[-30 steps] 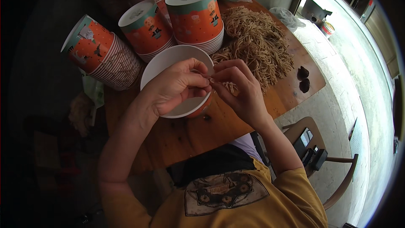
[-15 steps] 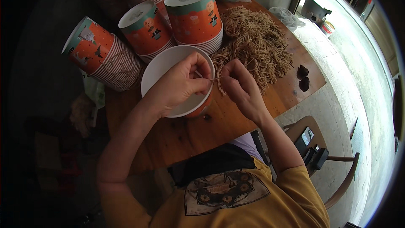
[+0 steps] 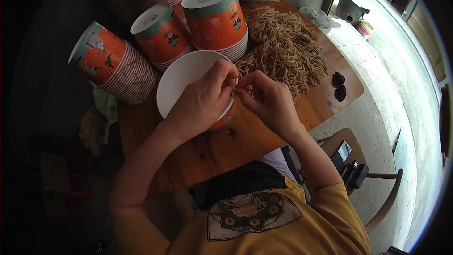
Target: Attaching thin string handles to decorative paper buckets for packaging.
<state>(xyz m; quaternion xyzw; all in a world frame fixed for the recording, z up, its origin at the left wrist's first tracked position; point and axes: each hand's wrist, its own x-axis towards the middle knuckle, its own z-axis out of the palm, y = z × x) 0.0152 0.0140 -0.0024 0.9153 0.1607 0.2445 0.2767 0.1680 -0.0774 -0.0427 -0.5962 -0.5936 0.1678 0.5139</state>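
Nearest the camera, at the lower edge, sits the person's yellow shirt (image 3: 283, 222), with both bare forearms rising from it toward the wooden table (image 3: 264, 141). To the right of the shirt a wooden chair (image 3: 377, 179) stands on the pale floor, with a dark device lying on its seat.

Above the table's near part the two hands meet over the right rim of a white paper bowl (image 3: 181, 82), which stands upright with its empty inside facing up. Left hand (image 3: 203, 101) curls over that rim, fingers bent and drawn together; right hand (image 3: 269, 101) comes in from the other side, its thumb and forefinger pinched against the left fingertips. Something thin seems to be nipped between them — probably a strand or two of noodle, though it is too small to make out.

Just beyond the hands lies a loose heap of brown dried noodles (image 3: 283, 49), touching the bowl's far right side. Two small dark lumps (image 3: 339, 85) rest near the table's right edge.

Farther back, stacks of orange-and-teal paper bowls (image 3: 214, 21) stand bottom-up — one stack at the left tilted on its side.
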